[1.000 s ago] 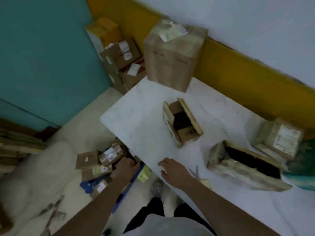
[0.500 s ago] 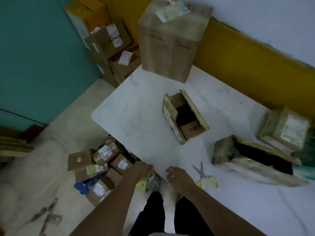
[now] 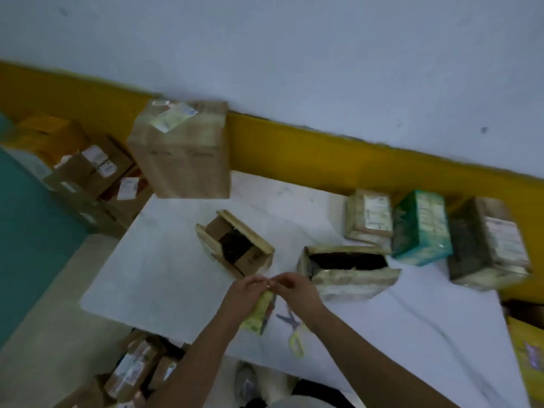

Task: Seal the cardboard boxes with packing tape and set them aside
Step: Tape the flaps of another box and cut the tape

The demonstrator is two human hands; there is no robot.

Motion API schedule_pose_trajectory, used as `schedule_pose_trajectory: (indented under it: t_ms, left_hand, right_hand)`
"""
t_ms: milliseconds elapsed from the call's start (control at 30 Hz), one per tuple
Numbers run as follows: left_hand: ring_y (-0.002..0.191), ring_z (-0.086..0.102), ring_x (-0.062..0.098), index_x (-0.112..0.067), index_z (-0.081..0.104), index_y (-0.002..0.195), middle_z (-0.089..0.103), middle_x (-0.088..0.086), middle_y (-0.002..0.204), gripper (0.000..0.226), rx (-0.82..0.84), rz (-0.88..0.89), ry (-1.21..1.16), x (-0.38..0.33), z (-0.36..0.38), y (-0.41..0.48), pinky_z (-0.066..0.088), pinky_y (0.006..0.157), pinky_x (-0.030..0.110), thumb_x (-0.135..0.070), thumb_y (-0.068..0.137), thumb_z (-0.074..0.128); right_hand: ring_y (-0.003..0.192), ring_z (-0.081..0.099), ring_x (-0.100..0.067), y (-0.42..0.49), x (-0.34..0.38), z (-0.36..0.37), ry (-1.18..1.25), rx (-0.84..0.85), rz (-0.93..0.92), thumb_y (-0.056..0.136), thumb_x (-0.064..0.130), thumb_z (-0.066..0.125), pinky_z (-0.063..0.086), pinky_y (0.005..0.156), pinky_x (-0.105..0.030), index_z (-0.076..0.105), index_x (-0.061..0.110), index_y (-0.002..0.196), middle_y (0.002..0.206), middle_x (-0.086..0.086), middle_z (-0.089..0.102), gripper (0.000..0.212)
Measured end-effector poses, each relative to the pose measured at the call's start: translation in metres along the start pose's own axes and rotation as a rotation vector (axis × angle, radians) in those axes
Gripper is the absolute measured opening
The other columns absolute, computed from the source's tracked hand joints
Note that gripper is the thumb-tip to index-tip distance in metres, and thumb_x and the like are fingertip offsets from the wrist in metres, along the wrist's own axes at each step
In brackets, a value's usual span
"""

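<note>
Two cartons lie open on the white table point(image 3: 153, 275). A small cardboard box point(image 3: 219, 231) sits at 11 o'clock from the hands with its flaps spread and something dark inside. A long box point(image 3: 350, 281) at 2 o'clock also holds dark contents too dim to name.

Closed boxes stand farther back. A large carton point(image 3: 182, 160) with labels on top is at 11 o'clock on the table's far corner. At 2 o'clock, ranged along the wall, are a labelled small box point(image 3: 369, 222), a teal box point(image 3: 421, 231) and a taped box point(image 3: 491, 245).

The left hand point(image 3: 241, 293) has its fingers curled round a yellow-green object point(image 3: 257, 313), too blurred to identify. The right hand point(image 3: 297, 285) meets it fingertip to fingertip and pinches at the object's upper end. Yellow-handled scissors point(image 3: 291, 328) lie on the table just below the right wrist.

More parcels are stacked on the floor point(image 3: 44, 334) at 10 o'clock point(image 3: 91, 169) and at 7 o'clock point(image 3: 135, 369). Behind the table the pale wall point(image 3: 294, 54) carries a yellow band point(image 3: 323, 151), and a teal surface point(image 3: 29, 231) fills the 9 o'clock side.
</note>
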State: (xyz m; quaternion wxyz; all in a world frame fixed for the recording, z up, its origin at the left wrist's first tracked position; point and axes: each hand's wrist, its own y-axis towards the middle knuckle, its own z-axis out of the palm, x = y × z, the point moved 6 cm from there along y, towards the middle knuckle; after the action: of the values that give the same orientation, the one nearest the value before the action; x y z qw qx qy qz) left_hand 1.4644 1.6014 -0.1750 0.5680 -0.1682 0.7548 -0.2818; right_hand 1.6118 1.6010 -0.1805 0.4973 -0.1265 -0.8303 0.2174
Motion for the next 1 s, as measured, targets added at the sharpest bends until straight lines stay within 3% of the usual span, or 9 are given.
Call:
schedule_pose_trajectory:
  t_ms: [133, 233, 300, 400, 500, 567, 667, 900, 1000]
  left_hand:
    - [0.061, 0.064, -0.002, -0.013, 0.07, 0.096, 0.07, -0.009, 0.07, 0.013, 0.091, 0.172, 0.01, -0.055, 0.058, -0.012, 0.044, 0.051, 0.01, -0.018, 0.095, 0.058]
    - [0.089, 0.064, 0.002, -0.027, 0.069, 0.104, 0.07, -0.007, 0.106, 0.019, 0.18, 0.243, 0.142, -0.073, 0.101, -0.015, 0.049, 0.072, 0.018, -0.039, 0.095, 0.057]
    - [0.107, 0.061, 0.014, -0.028, 0.063, 0.115, 0.061, -0.008, 0.122, 0.04, 0.242, 0.158, 0.248, -0.074, 0.125, -0.011, 0.051, 0.08, 0.028, -0.058, 0.093, 0.048]
    - [0.093, 0.069, 0.03, -0.005, 0.065, 0.099, 0.071, 0.014, 0.104, 0.065, 0.256, -0.219, 0.082, -0.063, 0.14, -0.008, 0.059, 0.078, 0.04, -0.066, 0.092, 0.042]
    - [0.094, 0.07, 0.033, 0.012, 0.055, 0.112, 0.07, 0.025, 0.105, 0.084, 0.453, -0.534, -0.247, -0.056, 0.169, -0.013, 0.06, 0.067, 0.038, -0.068, 0.085, 0.053]
    - [0.098, 0.069, 0.037, 0.008, 0.047, 0.119, 0.065, 0.028, 0.114, 0.085, 0.477, -0.622, -0.406, -0.055, 0.186, -0.008, 0.06, 0.068, 0.041, -0.066, 0.08, 0.064]
    - [0.092, 0.07, 0.034, 0.008, 0.054, 0.116, 0.066, 0.022, 0.114, 0.078, 0.383, -0.618, -0.526, -0.054, 0.209, 0.009, 0.06, 0.065, 0.039, -0.057, 0.077, 0.073]
    - [0.08, 0.069, 0.029, -0.002, 0.056, 0.094, 0.07, 0.016, 0.095, 0.009, 0.278, -0.615, -0.7, -0.02, 0.228, 0.015, 0.059, 0.06, 0.034, -0.009, 0.089, 0.058]
    - [0.086, 0.067, 0.038, 0.005, 0.054, 0.103, 0.062, 0.023, 0.106, 0.036, 0.36, -0.665, -0.696, -0.015, 0.224, 0.012, 0.059, 0.07, 0.045, -0.02, 0.082, 0.069]
  right_hand:
    - [0.069, 0.059, 0.006, -0.025, 0.0, -0.082, -0.004, -0.294, -0.091, 0.088, 0.029, 0.071, 0.04, 0.061, -0.008, 0.074, 0.025, 0.085, 0.074, 0.016, 0.066, 0.005]
    - [0.074, 0.061, 0.011, -0.056, -0.011, -0.126, 0.014, -0.475, -0.123, 0.089, 0.023, 0.069, 0.043, 0.068, -0.009, 0.077, 0.023, 0.088, 0.077, 0.018, 0.068, 0.008]
    - [0.076, 0.061, 0.013, -0.077, -0.022, -0.15, 0.013, -0.575, -0.155, 0.089, 0.019, 0.069, 0.041, 0.07, -0.005, 0.077, 0.021, 0.087, 0.078, 0.018, 0.068, 0.008]
    - [0.081, 0.063, 0.006, -0.099, -0.042, -0.176, -0.022, -0.664, -0.211, 0.086, 0.014, 0.073, 0.043, 0.073, -0.008, 0.076, 0.026, 0.083, 0.081, 0.018, 0.069, 0.012]
    - [0.081, 0.061, -0.002, -0.116, -0.055, -0.202, -0.131, -0.675, -0.317, 0.082, 0.008, 0.075, 0.041, 0.072, -0.007, 0.075, 0.029, 0.082, 0.079, 0.025, 0.064, 0.021]
    - [0.081, 0.059, 0.0, -0.125, -0.057, -0.211, -0.197, -0.645, -0.415, 0.081, 0.006, 0.073, 0.042, 0.072, -0.007, 0.076, 0.027, 0.083, 0.08, 0.032, 0.061, 0.021]
    - [0.083, 0.059, 0.003, -0.129, -0.064, -0.219, -0.215, -0.561, -0.48, 0.08, 0.012, 0.068, 0.045, 0.073, -0.009, 0.073, 0.03, 0.085, 0.087, 0.034, 0.061, 0.019]
    - [0.077, 0.062, -0.005, -0.112, -0.078, -0.227, -0.086, -0.353, -0.485, 0.082, 0.012, 0.069, 0.046, 0.072, -0.013, 0.074, 0.031, 0.081, 0.082, 0.021, 0.066, 0.02]
    - [0.077, 0.062, -0.004, -0.105, -0.078, -0.228, -0.068, -0.305, -0.49, 0.082, 0.006, 0.071, 0.045, 0.071, -0.012, 0.072, 0.034, 0.08, 0.082, 0.022, 0.066, 0.029]
